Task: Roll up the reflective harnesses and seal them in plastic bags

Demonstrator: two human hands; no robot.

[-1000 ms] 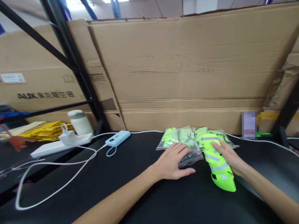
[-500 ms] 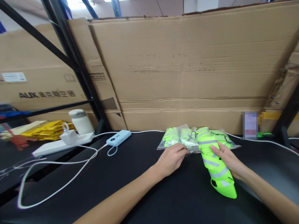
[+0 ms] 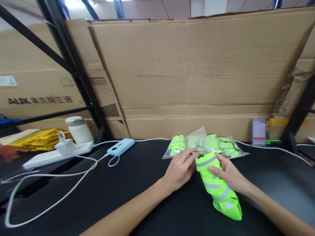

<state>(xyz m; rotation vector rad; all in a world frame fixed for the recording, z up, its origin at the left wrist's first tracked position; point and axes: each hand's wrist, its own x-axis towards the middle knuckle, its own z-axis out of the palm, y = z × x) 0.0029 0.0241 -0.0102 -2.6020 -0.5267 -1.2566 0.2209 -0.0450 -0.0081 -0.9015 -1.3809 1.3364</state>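
Note:
A rolled neon-green vest with grey reflective stripes (image 3: 219,190) lies on the black table (image 3: 123,196). My right hand (image 3: 226,173) grips it around the upper part. My left hand (image 3: 180,168) pinches the edge of an empty clear plastic bag (image 3: 195,136) right at the top end of the rolled vest. Behind my hands lie two clear bags packed with green vests, one on the left (image 3: 176,146) and one on the right (image 3: 228,147).
A tall cardboard sheet (image 3: 197,75) stands along the back of the table. At the left are a blue power bank (image 3: 120,146), a white power strip (image 3: 56,154) with a plug, a white jar (image 3: 77,129), looping white cables (image 3: 61,183) and yellow packets (image 3: 41,139).
My right hand has pulled the rolled vest nearer and to the left. My left hand has left the flat bag pile and pinched up a clear bag edge at the vest's top.

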